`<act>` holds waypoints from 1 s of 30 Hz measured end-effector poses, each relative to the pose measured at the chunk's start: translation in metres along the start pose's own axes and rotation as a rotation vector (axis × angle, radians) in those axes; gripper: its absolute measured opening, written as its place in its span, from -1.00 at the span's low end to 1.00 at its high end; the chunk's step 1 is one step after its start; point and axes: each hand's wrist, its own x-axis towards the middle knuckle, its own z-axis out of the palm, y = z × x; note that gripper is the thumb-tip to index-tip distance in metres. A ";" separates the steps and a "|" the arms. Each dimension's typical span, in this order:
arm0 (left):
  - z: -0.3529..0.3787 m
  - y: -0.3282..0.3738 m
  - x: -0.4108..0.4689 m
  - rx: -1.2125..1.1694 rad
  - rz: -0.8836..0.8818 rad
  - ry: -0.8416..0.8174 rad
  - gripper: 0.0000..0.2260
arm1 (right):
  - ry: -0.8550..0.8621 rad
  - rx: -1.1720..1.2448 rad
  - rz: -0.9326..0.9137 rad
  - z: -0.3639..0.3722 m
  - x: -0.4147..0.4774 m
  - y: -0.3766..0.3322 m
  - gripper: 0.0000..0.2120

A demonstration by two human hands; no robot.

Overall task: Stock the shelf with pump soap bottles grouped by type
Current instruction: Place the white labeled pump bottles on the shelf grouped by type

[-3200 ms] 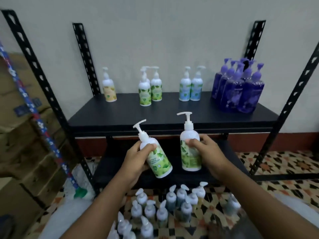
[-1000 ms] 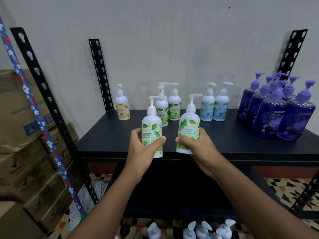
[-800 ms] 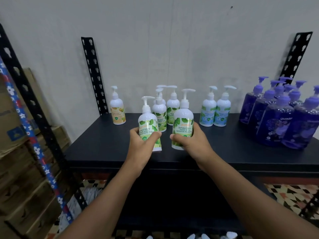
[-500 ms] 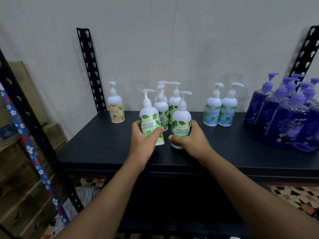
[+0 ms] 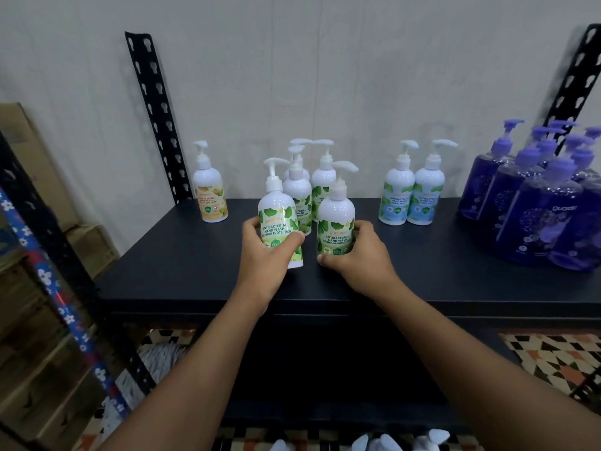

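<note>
The left green bottle is tipped, its long axis leaning toward 11 o'clock and its spout aimed at 3. The left hand is wrapped round its label. The right green bottle stands straight up, spout also at 3, with the right hand gripping it low. Both are at the middle of the shelf, with more green bottles just behind at 12.

Brown cardboard boxes are sitting stacked at the left, against a pale wall. A blue flower-printed pole is leaning across them, running down toward white mop strands. Patterned floor tiles are showing at lower right.
</note>
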 end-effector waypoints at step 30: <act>0.002 -0.007 0.007 0.034 0.005 0.022 -0.50 | 0.032 -0.116 0.057 0.024 0.067 -0.009 -0.42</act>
